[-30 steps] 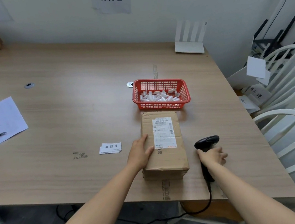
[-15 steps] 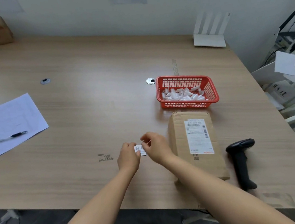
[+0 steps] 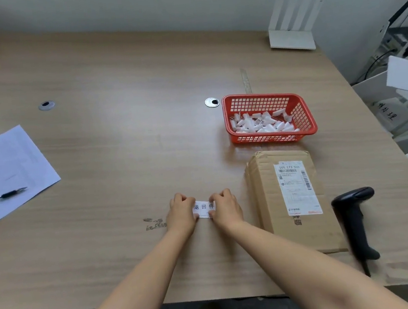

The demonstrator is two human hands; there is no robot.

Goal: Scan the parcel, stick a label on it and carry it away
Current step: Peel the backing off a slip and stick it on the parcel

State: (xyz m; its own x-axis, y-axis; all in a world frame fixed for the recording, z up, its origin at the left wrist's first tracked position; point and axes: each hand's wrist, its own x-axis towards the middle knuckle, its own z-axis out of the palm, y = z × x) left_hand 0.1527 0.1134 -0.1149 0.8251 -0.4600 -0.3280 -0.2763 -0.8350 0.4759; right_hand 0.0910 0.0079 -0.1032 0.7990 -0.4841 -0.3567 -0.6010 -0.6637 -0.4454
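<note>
A brown cardboard parcel (image 3: 270,197) with a white shipping slip lies flat on the wooden table (image 3: 118,139), right of centre. To its right a black handheld scanner (image 3: 354,215) lies on the table, untouched. Left of the parcel, my left hand (image 3: 180,215) and my right hand (image 3: 226,209) pinch the two ends of a small white label (image 3: 203,207) printed with three black characters, holding it just above or on the tabletop. Both hands are apart from the parcel.
A red plastic basket (image 3: 303,116) with several white bits stands behind the parcel. A sheet of paper (image 3: 2,174) with a pen (image 3: 10,194) lies at the left. A white router (image 3: 291,38) stands at the back right; white chairs crowd the right edge.
My right hand has let go of the scanner and my left hand has left the parcel. Both hands moved to the label left of the parcel and took hold of it.
</note>
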